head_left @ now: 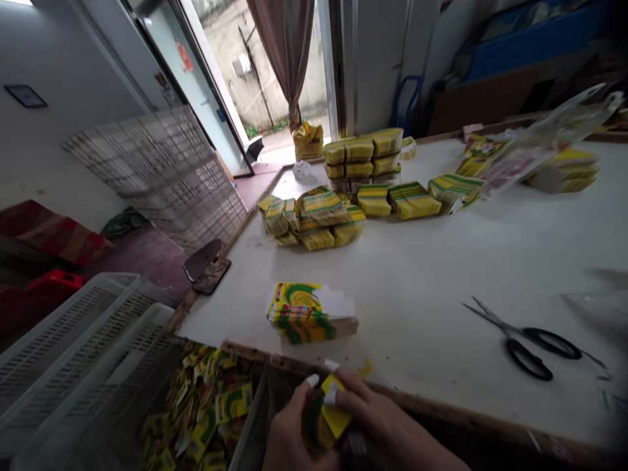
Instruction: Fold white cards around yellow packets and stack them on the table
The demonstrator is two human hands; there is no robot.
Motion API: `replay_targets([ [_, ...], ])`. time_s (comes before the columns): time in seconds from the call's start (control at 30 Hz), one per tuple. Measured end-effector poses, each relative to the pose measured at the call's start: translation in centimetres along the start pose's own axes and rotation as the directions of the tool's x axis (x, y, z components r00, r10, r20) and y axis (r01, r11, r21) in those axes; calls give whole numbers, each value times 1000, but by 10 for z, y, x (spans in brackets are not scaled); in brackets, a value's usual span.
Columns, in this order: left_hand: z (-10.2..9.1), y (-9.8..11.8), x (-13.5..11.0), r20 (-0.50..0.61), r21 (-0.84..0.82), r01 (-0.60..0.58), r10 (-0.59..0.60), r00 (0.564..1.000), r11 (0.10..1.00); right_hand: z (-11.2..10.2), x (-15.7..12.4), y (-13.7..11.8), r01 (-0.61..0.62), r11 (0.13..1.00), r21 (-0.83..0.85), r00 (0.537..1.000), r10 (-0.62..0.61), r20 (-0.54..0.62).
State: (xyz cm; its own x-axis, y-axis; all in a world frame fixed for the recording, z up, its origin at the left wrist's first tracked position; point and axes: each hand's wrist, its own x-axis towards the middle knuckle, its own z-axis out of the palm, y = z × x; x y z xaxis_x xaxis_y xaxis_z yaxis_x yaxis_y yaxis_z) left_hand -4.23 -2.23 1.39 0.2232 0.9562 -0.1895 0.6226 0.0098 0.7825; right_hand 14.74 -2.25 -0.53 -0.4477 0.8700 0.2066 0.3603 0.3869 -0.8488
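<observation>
Left hand, right hand: grip closed around yellow-green carton (white finger covers on), at counter edge.

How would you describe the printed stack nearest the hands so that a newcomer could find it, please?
On the white table, go to the near edge, just beyond the left hand and right hand. The printed stack lies there, left of the black-handled scissors. Unlike the yellow bundles farther back, it stands alone, showing a swirl and white flaps.
</observation>
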Motion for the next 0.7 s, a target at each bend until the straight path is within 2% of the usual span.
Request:
replay_targets([
  [0.1,-7,-1,8,-3,35,-164,164,986,986,-6,4,4,-34,998,-51,999,36,35],
  [0.17,-13,2,12,3,53,-206,206,978,977,-8,7,4,-61,995,-78,996,66,60],
  [0.3,-25,3,19,60,25,-220,218,974,975,-16,15,0,-77,994,-83,988,87,124],
  [0.47,-30,-5,23,84,31,-230,226,970,973,-21,23,2,-20,999,-34,985,25,168],
  [0.6,-30,-5,25,11,138,-229,230,973,964,-9,23,9,-31,994,-106,992,44,117],
  [0.7,-30,-2,27,-13,146,-218,222,975,965,-3,24,10,-48,992,-117,996,56,73],
])
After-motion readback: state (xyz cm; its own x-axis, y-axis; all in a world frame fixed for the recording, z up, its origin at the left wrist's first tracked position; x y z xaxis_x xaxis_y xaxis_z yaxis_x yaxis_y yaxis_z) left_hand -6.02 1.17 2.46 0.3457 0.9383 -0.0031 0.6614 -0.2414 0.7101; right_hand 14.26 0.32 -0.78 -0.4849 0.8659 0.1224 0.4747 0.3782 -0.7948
